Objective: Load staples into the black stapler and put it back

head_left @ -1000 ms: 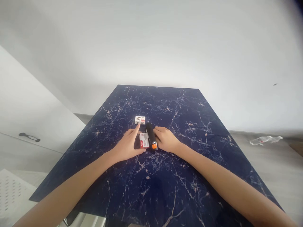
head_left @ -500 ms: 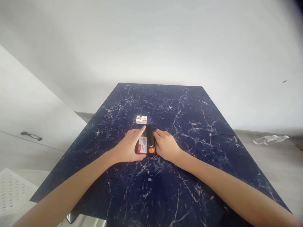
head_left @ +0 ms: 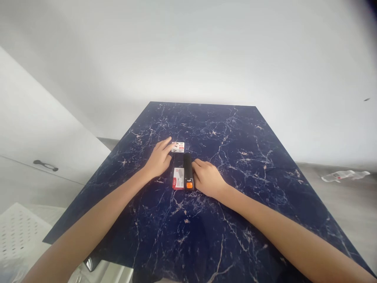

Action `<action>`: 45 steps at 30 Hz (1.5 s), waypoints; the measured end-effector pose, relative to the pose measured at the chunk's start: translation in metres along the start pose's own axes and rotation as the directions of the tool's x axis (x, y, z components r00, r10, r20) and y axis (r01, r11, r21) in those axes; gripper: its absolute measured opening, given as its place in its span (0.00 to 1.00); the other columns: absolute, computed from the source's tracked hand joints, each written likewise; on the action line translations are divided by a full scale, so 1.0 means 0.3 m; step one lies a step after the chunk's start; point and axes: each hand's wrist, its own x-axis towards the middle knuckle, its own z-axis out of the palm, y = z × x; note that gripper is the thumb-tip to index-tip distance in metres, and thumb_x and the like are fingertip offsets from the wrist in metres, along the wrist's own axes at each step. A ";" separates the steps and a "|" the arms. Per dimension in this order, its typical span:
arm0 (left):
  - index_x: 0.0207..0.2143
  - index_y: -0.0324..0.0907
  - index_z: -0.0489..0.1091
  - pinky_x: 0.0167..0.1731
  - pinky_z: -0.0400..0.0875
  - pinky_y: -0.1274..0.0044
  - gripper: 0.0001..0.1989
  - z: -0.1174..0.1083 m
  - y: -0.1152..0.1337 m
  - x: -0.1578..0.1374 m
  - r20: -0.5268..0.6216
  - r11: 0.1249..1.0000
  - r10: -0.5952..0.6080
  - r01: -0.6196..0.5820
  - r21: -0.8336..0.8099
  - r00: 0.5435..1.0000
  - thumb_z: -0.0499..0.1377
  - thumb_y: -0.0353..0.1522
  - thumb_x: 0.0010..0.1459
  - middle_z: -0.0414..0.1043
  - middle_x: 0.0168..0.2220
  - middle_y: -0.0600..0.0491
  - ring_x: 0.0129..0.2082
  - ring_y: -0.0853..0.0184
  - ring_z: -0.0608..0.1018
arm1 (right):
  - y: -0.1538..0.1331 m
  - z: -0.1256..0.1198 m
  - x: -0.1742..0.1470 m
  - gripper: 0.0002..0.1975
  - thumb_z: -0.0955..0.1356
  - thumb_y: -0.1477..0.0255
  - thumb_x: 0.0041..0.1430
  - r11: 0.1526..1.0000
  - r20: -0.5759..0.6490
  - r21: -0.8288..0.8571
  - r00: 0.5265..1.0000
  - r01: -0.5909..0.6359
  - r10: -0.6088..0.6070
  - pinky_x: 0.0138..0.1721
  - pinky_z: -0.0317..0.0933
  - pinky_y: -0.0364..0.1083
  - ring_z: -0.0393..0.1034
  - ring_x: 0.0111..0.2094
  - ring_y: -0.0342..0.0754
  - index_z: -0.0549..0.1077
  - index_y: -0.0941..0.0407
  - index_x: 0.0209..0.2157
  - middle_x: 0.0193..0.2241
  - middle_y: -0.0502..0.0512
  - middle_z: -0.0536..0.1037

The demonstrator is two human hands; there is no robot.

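Observation:
On the dark blue marbled table lies a black stapler with an orange button at its near end. My right hand rests against its right side, fingers curled and pressed to it; the fingertips are partly hidden. Flush along the stapler's left side is a red-and-white printed box. Further back sits a small white box with red and black print. My left hand reaches over that small box's left end, fingers apart, one fingertip on or just above its top.
The marbled table ends at a pale wall behind. To the left is a white cabinet with a dark handle. A white perforated panel stands low at the left. Clear plastic packaging lies beyond the right edge.
My left hand has let go of the side of the red-and-white box and moved forward to the small white box. My right hand stays at the stapler. The view has shifted slightly.

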 end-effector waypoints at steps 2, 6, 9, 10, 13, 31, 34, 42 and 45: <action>0.62 0.44 0.66 0.63 0.63 0.55 0.29 0.010 -0.002 0.007 0.061 0.996 0.079 -0.081 0.030 0.995 0.48 0.21 0.61 0.64 0.64 0.45 0.65 0.53 0.64 | 0.001 -0.002 0.002 0.06 0.62 0.77 0.65 1.000 0.007 0.006 1.000 -0.009 0.009 0.37 0.54 0.47 0.65 0.31 0.47 0.70 0.57 0.35 0.34 0.54 0.73; 0.55 0.41 0.73 0.54 0.72 0.58 0.25 0.007 0.024 -0.016 0.043 0.989 0.127 -0.129 0.064 0.991 0.50 0.20 0.58 0.74 0.45 0.46 0.52 0.54 0.72 | 0.002 -0.003 0.006 0.06 0.63 0.78 0.64 1.000 0.024 0.010 1.000 -0.019 0.018 0.37 0.54 0.47 0.66 0.31 0.47 0.70 0.57 0.35 0.35 0.54 0.74; 0.51 0.42 0.75 0.57 0.70 0.55 0.23 -0.003 0.032 -0.022 0.009 0.992 0.119 -0.119 0.030 0.993 0.52 0.20 0.57 0.73 0.52 0.44 0.57 0.52 0.70 | 0.004 -0.004 0.007 0.06 0.63 0.78 0.64 1.000 0.023 0.013 1.000 -0.021 0.020 0.36 0.54 0.47 0.66 0.31 0.47 0.71 0.57 0.35 0.35 0.54 0.74; 0.51 0.42 0.74 0.59 0.68 0.54 0.22 -0.008 0.031 -0.021 0.021 0.993 0.115 -0.115 -0.006 0.993 0.52 0.21 0.57 0.71 0.57 0.45 0.60 0.52 0.69 | 0.005 -0.004 0.007 0.06 0.63 0.78 0.64 1.000 0.023 0.014 1.000 -0.020 0.020 0.36 0.55 0.47 0.66 0.31 0.47 0.71 0.57 0.36 0.35 0.54 0.74; 0.54 0.44 0.72 0.63 0.67 0.56 0.23 -0.030 0.028 -0.019 0.161 0.984 0.085 -0.058 -0.167 0.983 0.50 0.23 0.60 0.68 0.63 0.49 0.63 0.54 0.69 | 0.008 -0.007 0.006 0.07 0.62 0.78 0.64 1.000 0.034 0.024 0.999 -0.018 0.017 0.36 0.55 0.47 0.67 0.31 0.47 0.71 0.57 0.36 0.35 0.54 0.74; 0.75 0.56 0.34 0.64 0.63 0.50 0.64 -0.127 0.086 -0.097 0.414 0.971 0.011 0.089 -0.222 0.910 0.72 0.51 0.48 0.45 0.74 0.44 0.70 0.40 0.58 | -0.009 -0.014 0.001 0.06 0.63 0.76 0.66 0.998 0.004 -0.039 0.999 -0.045 0.045 0.37 0.53 0.47 0.68 0.32 0.47 0.71 0.57 0.36 0.35 0.54 0.75; 0.75 0.55 0.34 0.65 0.62 0.50 0.65 -0.113 0.087 -0.100 0.391 0.978 0.047 0.037 -0.207 0.919 0.73 0.49 0.47 0.45 0.74 0.43 0.71 0.41 0.57 | -0.008 -0.014 0.002 0.06 0.63 0.76 0.66 0.998 0.012 -0.042 0.999 -0.040 0.040 0.38 0.54 0.47 0.68 0.32 0.48 0.71 0.57 0.36 0.35 0.54 0.75; 0.75 0.54 0.35 0.62 0.67 0.55 0.66 -0.075 0.098 -0.097 0.345 0.971 0.073 0.012 -0.239 0.936 0.75 0.43 0.44 0.47 0.72 0.42 0.69 0.43 0.60 | -0.003 -0.011 0.005 0.07 0.62 0.75 0.67 0.999 0.027 -0.042 0.999 -0.033 0.034 0.39 0.55 0.47 0.68 0.33 0.49 0.72 0.57 0.37 0.36 0.56 0.75; 0.75 0.53 0.35 0.63 0.65 0.54 0.66 -0.070 0.094 -0.102 0.348 0.974 0.072 0.010 -0.227 0.935 0.74 0.43 0.44 0.47 0.72 0.41 0.68 0.42 0.60 | -0.003 -0.011 0.008 0.07 0.62 0.76 0.66 0.999 0.021 -0.038 0.999 -0.034 0.034 0.39 0.56 0.48 0.68 0.33 0.50 0.72 0.57 0.36 0.36 0.56 0.75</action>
